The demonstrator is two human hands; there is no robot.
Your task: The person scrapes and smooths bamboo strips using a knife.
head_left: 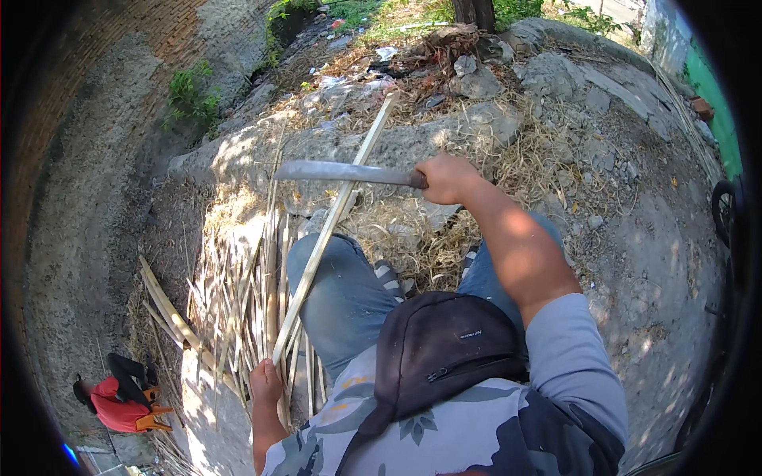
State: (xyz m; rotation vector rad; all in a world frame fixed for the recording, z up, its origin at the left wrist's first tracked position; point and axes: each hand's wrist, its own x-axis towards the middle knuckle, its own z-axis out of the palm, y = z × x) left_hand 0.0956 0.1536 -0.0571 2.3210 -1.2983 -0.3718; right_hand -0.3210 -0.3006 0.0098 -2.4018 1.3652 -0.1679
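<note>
Apparently part-done: left hand [267,382] closed around near end of bamboo strip [321,247], strip slanting over left thigh [340,289]; right hand [449,178] gripping machete [313,170], blade crossing strip; shavings [541,151] scattered, strip seemingly unfinished.

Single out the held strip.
The long pale strip slanting across the left knee, its lower end in the left grip; the others lie unheld to the left.

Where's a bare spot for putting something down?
Mostly bare ground lies right, between the grey sleeve and dark wheel. Left is crowded with strips beside the knee; ahead, curly shavings lie around the feet.
</note>
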